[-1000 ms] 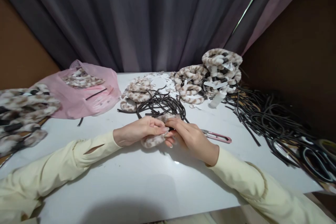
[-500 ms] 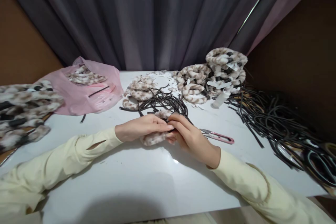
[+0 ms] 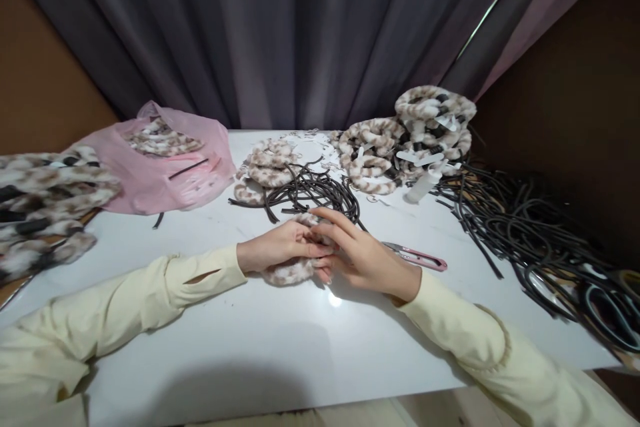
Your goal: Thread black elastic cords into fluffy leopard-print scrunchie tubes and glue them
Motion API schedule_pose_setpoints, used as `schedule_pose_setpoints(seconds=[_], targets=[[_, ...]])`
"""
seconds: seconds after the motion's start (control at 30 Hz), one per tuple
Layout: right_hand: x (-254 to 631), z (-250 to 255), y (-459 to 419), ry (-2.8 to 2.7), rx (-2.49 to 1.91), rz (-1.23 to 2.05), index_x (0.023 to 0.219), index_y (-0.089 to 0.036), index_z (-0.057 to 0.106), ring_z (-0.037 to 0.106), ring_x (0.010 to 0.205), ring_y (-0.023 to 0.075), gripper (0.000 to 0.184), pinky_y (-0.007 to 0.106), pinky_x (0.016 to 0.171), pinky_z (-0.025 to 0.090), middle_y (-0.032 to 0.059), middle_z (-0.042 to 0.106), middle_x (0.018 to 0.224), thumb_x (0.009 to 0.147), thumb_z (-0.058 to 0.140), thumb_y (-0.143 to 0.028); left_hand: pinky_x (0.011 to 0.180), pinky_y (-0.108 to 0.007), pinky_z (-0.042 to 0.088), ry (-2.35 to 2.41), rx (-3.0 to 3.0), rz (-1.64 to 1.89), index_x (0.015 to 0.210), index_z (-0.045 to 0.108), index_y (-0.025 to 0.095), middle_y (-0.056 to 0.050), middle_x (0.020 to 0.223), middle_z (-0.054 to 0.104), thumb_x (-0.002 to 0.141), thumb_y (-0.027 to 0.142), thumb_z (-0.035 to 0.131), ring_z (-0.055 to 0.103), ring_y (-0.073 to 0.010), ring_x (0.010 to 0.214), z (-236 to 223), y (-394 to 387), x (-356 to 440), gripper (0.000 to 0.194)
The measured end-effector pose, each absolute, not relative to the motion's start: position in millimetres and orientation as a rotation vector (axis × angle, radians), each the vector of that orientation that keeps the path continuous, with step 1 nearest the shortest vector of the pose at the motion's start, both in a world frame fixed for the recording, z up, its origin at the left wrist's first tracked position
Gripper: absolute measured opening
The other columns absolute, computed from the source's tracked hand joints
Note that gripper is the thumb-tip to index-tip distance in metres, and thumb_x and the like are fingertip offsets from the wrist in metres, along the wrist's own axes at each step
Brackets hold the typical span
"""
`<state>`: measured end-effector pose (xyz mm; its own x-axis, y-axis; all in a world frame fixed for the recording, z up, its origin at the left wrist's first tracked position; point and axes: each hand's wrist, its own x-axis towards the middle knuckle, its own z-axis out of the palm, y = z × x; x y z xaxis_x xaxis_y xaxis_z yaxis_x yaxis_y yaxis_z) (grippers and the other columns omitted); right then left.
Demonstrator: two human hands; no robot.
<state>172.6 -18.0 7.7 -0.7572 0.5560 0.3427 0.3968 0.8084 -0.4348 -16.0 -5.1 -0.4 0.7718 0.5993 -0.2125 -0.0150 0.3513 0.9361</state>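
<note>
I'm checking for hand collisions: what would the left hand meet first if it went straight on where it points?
Most likely the right hand: it lies directly ahead of the left hand, at the furry piece both hold. Whether the hands touch is unclear.

A dark grey-purple curtain [image 3: 280,33] spans the back, hanging in deep vertical folds down to the far edge of a glossy white table [image 3: 370,353], its middle folds paler than those at either side. Toward the upper right a thin, bright slit [image 3: 495,3] runs slantwise along the cloth, and beyond it hangs a strip of dusky pink fabric [image 3: 550,0]. A plain brown wall [image 3: 35,87] closes the left side; the wall on the right [image 3: 585,93] is a much darker brown, sinking almost to black lower down. The tabletop has faint grey veining, a small, bright reflection [image 3: 334,300] near its middle and a broad, rounded shadow [image 3: 235,393] at the near edge
</note>
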Motion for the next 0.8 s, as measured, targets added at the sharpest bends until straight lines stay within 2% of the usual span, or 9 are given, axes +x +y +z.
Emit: schedule_pose_setpoints(seconds=[0.1,0.17,0.27,0.37,0.47,0.53,0.6,0.67,0.8], targets=[[178.8,7.8,-12.1,-2.478,-0.809,0.369,0.117,-0.017,0.039,0.057,0.094,0.0197,0.035,0.031,0.071,0.051,0.018,0.035,0.135,0.084,0.051,-0.022,0.072,-0.029,0.052,0.621,1.089,0.5,0.081,0.064,0.007,-0.011,0.073,0.071,0.078,0.029,0.063,0.068,-0.0182,0.069,-4.2,-2.9,-16.4,0.022],[183.6,9.3,-8.7,-2.437,-0.841,0.341,0.111,-0.017,0.042,0.057,0.079,0.0157,0.028,0.029,0.065,0.048,0.017,0.043,0.126,0.085,0.051,-0.024,0.07,-0.028,0.052,0.633,1.029,0.552,0.08,0.062,0.008,-0.01,0.073,0.071,0.077,0.03,0.065,0.068,-0.0183,0.07,-7.1,-1.5,-16.0,0.022],[187.6,14.4,-6.9,-2.341,-0.923,0.451,0.092,-0.017,0.048,0.049,0.061,0.0112,0.015,0.024,0.056,0.042,0.0077,0.058,0.09,0.086,0.05,-0.029,0.069,-0.029,0.052,0.662,0.961,0.607,0.081,0.06,0.008,-0.011,0.074,0.07,0.074,0.032,0.068,0.069,-0.0196,0.071,-10.4,-0.4,-15.0,0.026],[184.6,20.9,-10.1,-2.289,-1.101,0.72,0.074,-0.017,0.051,0.043,0.053,0.0097,0.023,0.021,0.05,0.035,-0.0007,0.052,0.062,0.087,0.048,-0.035,0.069,-0.027,0.052,0.688,0.95,0.653,0.082,0.059,0.009,-0.009,0.074,0.069,0.072,0.033,0.07,0.069,-0.0188,0.072,-10.6,-1.5,-12.7,0.029],[177.5,26.7,-14.2,-2.317,-1.232,0.992,0.066,-0.016,0.051,0.04,0.048,0.0085,0.035,0.021,0.048,0.031,-0.0025,0.047,0.054,0.09,0.041,-0.038,0.063,-0.023,0.052,0.748,0.99,0.714,0.078,0.057,0.011,-0.006,0.071,0.068,0.072,0.037,0.069,0.068,-0.0158,0.066,-8.6,-4.5,-9.7,0.029],[173.7,29.9,-15.0,-2.342,-1.288,1.062,0.065,-0.016,0.049,0.038,0.047,0.0081,0.037,0.02,0.047,0.029,-0.0033,0.046,0.053,0.092,0.038,-0.038,0.058,-0.021,0.05,0.802,1.036,0.731,0.077,0.056,0.012,-0.006,0.069,0.068,0.072,0.04,0.067,0.067,-0.015,0.063,-7.1,-6.5,-7.9,0.031],[171.7,32.5,-14.5,-2.393,-1.311,0.951,0.068,-0.016,0.049,0.038,0.047,0.0082,0.032,0.02,0.047,0.028,-0.0039,0.045,0.054,0.092,0.039,-0.035,0.057,-0.022,0.05,0.839,1.069,0.725,0.08,0.055,0.012,-0.006,0.07,0.068,0.072,0.044,0.066,0.067,-0.0158,0.063,-6.1,-7.9,-6.8,0.034],[170.5,33.8,-14.4,-2.461,-1.278,0.688,0.071,-0.016,0.048,0.039,0.049,0.0086,0.027,0.021,0.048,0.028,-0.0031,0.047,0.057,0.092,0.04,-0.03,0.058,-0.022,0.05,0.857,1.096,0.734,0.081,0.056,0.012,-0.005,0.069,0.066,0.072,0.046,0.065,0.066,-0.0152,0.064,-5.9,-8.2,-6.5,0.036],[163.0,29.9,-22.0,-2.642,-1.132,0.093,0.079,-0.016,0.05,0.05,0.059,0.0131,0.023,0.023,0.051,0.032,0.0036,0.057,0.072,0.092,0.04,-0.033,0.049,-0.016,0.043,0.923,1.169,0.828,0.068,0.055,0.012,0.0,0.062,0.058,0.071,0.045,0.066,0.056,-0.0078,0.055,-7.7,-6.6,-7.2,0.034]])
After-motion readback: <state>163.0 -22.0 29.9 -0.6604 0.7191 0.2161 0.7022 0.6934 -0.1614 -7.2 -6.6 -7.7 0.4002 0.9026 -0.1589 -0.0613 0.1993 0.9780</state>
